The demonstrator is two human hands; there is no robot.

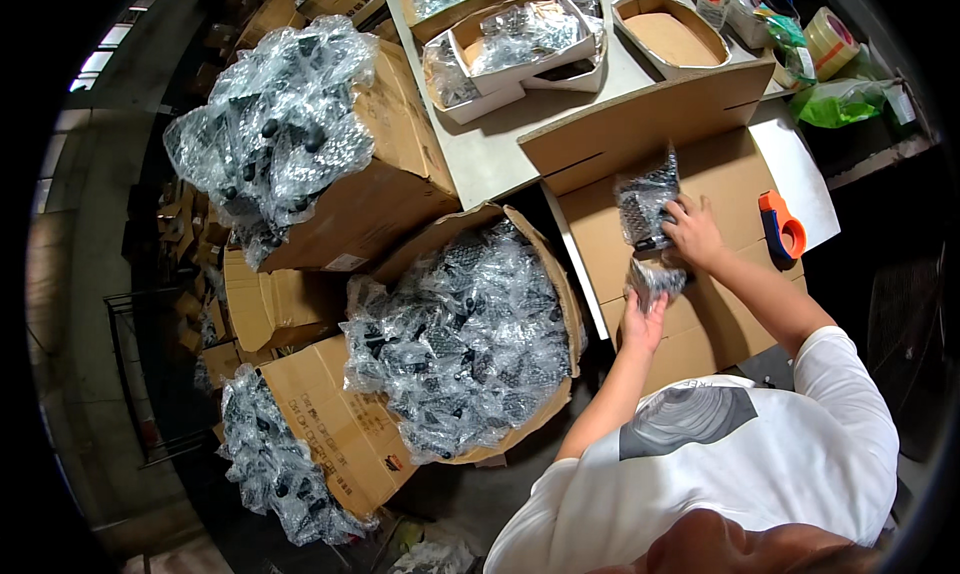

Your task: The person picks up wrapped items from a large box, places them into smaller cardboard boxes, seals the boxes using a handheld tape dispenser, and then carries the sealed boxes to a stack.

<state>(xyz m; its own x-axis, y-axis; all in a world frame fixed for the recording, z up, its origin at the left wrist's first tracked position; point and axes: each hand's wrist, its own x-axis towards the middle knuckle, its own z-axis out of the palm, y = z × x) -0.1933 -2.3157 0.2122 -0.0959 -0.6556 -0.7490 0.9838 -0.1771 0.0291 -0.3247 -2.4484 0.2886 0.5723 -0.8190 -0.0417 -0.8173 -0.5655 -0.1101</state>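
Head view showed two packets, an upper packet (646, 202) and a lower packet (652, 282), over brown cardboard (720, 329), with one tape dispenser (783, 226) at its right edge. Three heaps of clear-wrapped dark pieces (470, 334) stood leftward, two filling open cartons (400, 114); what held the third was unclear. The left hand (645, 321), forearm slanting upward, pinched the lower packet. The right hand (695, 234), elbow bent, touched the upper packet; whether it gripped could not be told.

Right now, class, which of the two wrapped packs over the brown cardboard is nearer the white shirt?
The lower pack, held in the left hand; the other pack sits farther out, touched by the right hand.
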